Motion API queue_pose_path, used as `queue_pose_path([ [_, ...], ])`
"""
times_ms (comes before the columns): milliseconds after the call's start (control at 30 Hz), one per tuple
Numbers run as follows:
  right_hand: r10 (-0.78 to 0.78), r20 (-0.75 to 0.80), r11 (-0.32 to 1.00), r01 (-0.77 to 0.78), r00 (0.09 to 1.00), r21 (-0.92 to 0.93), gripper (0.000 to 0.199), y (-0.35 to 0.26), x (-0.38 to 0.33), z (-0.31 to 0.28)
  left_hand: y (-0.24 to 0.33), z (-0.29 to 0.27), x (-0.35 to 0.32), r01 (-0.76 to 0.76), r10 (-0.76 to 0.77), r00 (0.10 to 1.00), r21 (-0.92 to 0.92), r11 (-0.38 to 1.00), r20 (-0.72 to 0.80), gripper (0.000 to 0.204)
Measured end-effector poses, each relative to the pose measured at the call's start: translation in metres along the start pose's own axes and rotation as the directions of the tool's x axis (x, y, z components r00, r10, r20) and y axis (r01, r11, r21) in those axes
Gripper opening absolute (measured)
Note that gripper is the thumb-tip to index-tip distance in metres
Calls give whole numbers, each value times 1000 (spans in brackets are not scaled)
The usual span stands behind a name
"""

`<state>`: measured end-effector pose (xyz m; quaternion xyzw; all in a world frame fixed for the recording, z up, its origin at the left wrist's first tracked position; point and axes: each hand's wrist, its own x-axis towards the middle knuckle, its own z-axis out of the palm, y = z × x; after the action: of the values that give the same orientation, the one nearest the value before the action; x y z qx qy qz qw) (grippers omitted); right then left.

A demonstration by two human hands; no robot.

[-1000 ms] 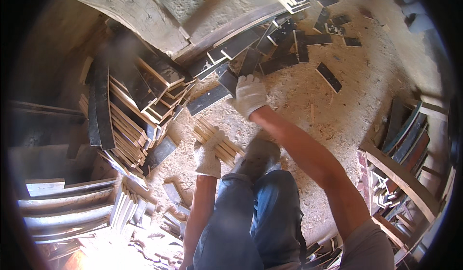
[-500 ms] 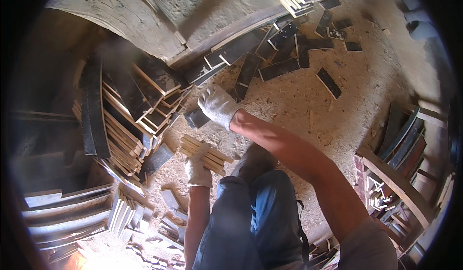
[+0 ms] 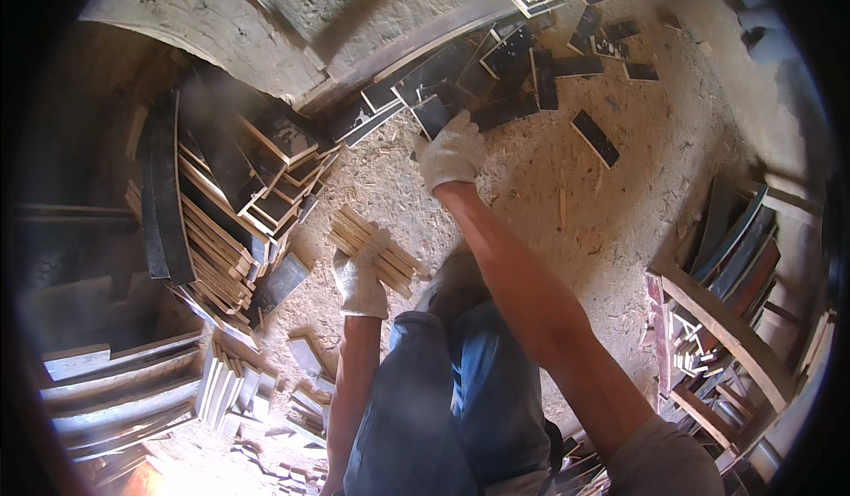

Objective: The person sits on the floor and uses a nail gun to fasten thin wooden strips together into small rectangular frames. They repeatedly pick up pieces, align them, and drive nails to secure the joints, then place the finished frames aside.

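A stack (image 3: 379,251) of pale-edged strips is being gripped by the left hand (image 3: 361,282), the gloved fingers being wrapped around its middle. Its long axis is running from ten to four o'clock, and both ends are being left exposed beyond the glove.

The right hand (image 3: 451,153), also gloved, is being held out at about one o'clock from the left, at the near edge of the scattered dark pieces. A dark board (image 3: 430,116) is lying just off its fingers, at eleven o'clock from the palm. The board's long axis is pointing roughly from eleven to five, so that its near end is being brought in line with the glove and partly hidden by it. Whether the board is being pinched or only touched cannot be told, as the fingertips are being covered by the back of the hand.

The right hand is being placed much nearer to the board than the left; the stack is being kept well apart, at seven o'clock from the right hand. A lone board (image 3: 594,138) is lying at three o'clock, and a larger pile (image 3: 235,208) is being seen at ten o'clock from the left hand.
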<state>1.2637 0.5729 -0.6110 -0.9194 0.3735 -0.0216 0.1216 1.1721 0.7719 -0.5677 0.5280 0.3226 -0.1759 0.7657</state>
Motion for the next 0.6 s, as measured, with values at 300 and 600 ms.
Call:
queue_pose_path([
  [300, 46, 45, 998, -45, 998, -33, 76, -8, 4, -13, -17, 1, 2, -35, 37, 999, 52, 998, -29, 35],
  [600, -252, 748, 713, -405, 614, 572, 57, 73, -37, -77, 21, 1, 0, 105, -113, 972, 51, 993, 205, 37],
])
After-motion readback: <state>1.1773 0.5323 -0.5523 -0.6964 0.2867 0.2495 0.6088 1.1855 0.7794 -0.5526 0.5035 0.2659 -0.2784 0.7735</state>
